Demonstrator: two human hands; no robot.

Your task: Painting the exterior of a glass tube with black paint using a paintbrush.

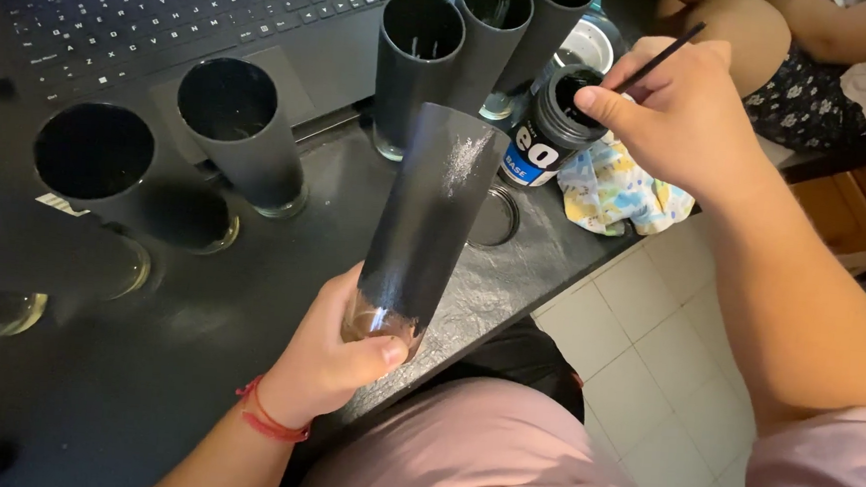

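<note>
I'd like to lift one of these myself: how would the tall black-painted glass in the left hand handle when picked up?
The painted glass is probably rigid and breakable: its clear base shows under the left hand. It is tall and narrow, so it may tip easily when stood up. A pale patch near the rim suggests uneven, perhaps wet paint, so gripping the bare base looks wiser.

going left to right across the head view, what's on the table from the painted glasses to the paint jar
standing black glass → second black glass → left hand holding the tilted black glass → clear round lid → black paint jar → patterned cloth → right hand with the brush
</note>
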